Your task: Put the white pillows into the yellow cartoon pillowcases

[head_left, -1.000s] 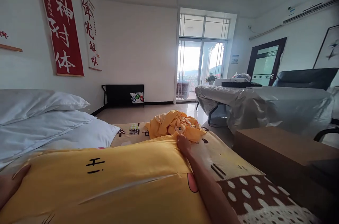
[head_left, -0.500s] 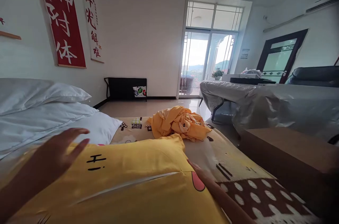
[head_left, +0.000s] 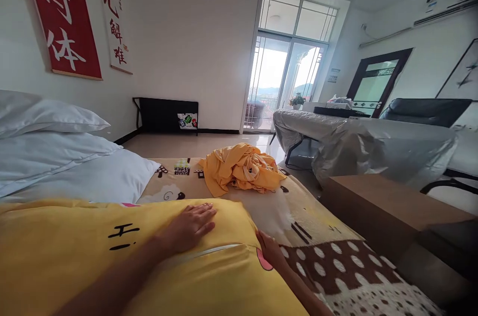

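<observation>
A large yellow pillow point(head_left: 209, 283) with "Hi" lettering, pink patches and a pale slit or zip line across it fills the near part of the view. My left hand point(head_left: 192, 226) lies flat on its top, fingers stretched out toward the right end. At that right end, my right hand point(head_left: 271, 248) grips the pillow's edge beside a pink patch; its fingertips are partly hidden by the fabric. Beyond the pillow, a crumpled orange-yellow cloth point(head_left: 242, 169) rests in a heap on the patterned blanket point(head_left: 321, 261).
White pillows point(head_left: 70, 156) are stacked at the left. A brown cardboard box point(head_left: 388, 201) stands to the right of the blanket. Behind it is a plastic-covered table point(head_left: 407, 141) with a dark chair point(head_left: 425, 109). A black folded frame point(head_left: 160, 116) leans on the far wall.
My left hand has come down from above the pillow's left part and moved right onto its top. My right hand has gone from lying along the side to gripping the edge. The view has shifted.
</observation>
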`<control>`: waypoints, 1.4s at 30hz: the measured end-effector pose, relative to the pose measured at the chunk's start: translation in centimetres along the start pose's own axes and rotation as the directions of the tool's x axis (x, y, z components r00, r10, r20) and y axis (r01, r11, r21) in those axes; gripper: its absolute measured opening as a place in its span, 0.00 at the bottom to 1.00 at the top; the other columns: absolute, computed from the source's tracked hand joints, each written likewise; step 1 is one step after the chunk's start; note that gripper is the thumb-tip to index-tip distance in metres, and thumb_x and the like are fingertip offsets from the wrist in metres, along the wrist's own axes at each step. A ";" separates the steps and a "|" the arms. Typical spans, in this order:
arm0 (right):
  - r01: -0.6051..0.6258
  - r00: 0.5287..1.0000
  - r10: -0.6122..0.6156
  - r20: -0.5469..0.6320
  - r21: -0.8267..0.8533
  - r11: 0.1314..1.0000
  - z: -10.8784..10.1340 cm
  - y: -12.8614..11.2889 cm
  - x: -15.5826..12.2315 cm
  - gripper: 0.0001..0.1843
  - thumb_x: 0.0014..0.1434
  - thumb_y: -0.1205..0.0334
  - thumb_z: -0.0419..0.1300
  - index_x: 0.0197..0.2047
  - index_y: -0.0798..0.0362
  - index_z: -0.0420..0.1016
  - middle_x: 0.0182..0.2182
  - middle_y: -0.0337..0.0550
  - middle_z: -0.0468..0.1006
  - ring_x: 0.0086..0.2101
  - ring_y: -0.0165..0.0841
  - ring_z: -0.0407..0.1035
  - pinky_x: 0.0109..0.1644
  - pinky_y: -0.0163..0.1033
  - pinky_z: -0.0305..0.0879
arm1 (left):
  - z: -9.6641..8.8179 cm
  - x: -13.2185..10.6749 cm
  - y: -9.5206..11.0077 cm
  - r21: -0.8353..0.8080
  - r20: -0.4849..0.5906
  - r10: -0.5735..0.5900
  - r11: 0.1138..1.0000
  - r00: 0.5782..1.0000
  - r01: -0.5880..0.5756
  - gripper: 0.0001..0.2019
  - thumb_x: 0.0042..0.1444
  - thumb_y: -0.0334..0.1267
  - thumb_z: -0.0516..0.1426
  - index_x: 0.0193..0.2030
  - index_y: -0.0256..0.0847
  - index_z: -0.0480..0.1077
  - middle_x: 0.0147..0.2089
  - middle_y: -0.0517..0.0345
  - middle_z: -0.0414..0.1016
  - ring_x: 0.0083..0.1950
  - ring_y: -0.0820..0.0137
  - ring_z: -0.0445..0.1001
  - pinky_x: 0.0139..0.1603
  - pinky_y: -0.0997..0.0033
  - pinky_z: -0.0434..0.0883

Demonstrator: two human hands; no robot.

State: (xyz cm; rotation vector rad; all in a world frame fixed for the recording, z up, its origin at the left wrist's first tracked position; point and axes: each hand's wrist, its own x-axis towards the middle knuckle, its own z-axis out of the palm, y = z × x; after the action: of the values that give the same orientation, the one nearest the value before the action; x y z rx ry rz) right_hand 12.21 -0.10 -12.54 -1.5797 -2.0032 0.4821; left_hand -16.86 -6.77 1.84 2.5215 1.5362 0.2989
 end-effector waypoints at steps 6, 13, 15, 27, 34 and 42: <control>0.140 0.968 -0.017 0.250 -0.485 0.863 -6.6 -5.1 0.8 0.12 0.60 0.68 0.51 0.36 0.49 0.76 0.32 0.51 0.80 0.35 0.40 0.75 0.32 0.38 0.59 | -0.8 -0.3 0.3 0.013 -0.005 -0.006 1.000 1.000 0.006 0.31 0.63 0.57 0.41 0.67 0.44 0.55 0.70 0.53 0.52 0.70 0.62 0.52 0.68 0.56 0.52; 0.188 0.959 -0.262 -0.105 -0.454 0.871 -14.9 -18.3 3.2 0.14 0.64 0.55 0.49 0.43 0.50 0.73 0.28 0.43 0.78 0.31 0.35 0.71 0.31 0.34 0.51 | -0.9 -0.1 0.4 -0.008 0.004 -0.028 1.000 1.000 0.028 0.28 0.64 0.53 0.41 0.67 0.43 0.55 0.70 0.55 0.52 0.70 0.63 0.51 0.68 0.55 0.52; 0.258 0.916 -0.334 -0.223 -0.310 0.915 -13.5 -20.5 3.2 0.14 0.64 0.54 0.49 0.40 0.50 0.73 0.24 0.38 0.75 0.27 0.31 0.68 0.30 0.33 0.50 | -1.0 -0.1 0.5 0.003 0.005 -0.029 1.000 1.000 0.029 0.28 0.64 0.52 0.41 0.67 0.42 0.56 0.70 0.54 0.52 0.70 0.63 0.51 0.68 0.55 0.52; 0.531 0.817 -0.533 0.223 0.071 0.844 -7.0 -16.7 -1.1 0.25 0.54 0.48 0.61 0.54 0.46 0.69 0.44 0.43 0.72 0.44 0.37 0.64 0.49 0.40 0.59 | -0.3 0.1 -0.2 -0.172 -0.254 -0.144 0.980 0.956 0.102 0.18 0.64 0.39 0.45 0.54 0.41 0.70 0.56 0.54 0.73 0.58 0.65 0.70 0.60 0.62 0.65; 0.546 0.814 -0.481 0.326 -0.145 0.825 -7.4 -16.4 -1.3 0.24 0.52 0.65 0.57 0.54 0.46 0.68 0.45 0.42 0.70 0.46 0.37 0.62 0.50 0.40 0.55 | -0.9 -1.5 1.2 0.238 -0.516 0.373 0.927 0.771 -0.290 0.14 0.60 0.31 0.45 0.41 0.37 0.73 0.37 0.49 0.79 0.41 0.63 0.76 0.44 0.58 0.73; 0.410 0.908 -0.408 0.093 -0.390 0.824 -8.4 -15.8 -1.7 0.12 0.52 0.75 0.52 0.35 0.51 0.71 0.33 0.42 0.74 0.36 0.33 0.66 0.35 0.37 0.48 | 3.3 -3.3 6.5 0.364 -0.252 0.682 0.724 0.686 -0.586 0.17 0.60 0.27 0.44 0.43 0.43 0.72 0.36 0.49 0.77 0.39 0.65 0.76 0.41 0.63 0.76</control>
State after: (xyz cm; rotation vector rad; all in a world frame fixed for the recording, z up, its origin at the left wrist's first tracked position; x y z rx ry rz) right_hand 5.39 -6.10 2.98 -1.2912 -2.4747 -0.1062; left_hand -11.93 -12.81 0.00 3.3068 0.7125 0.7535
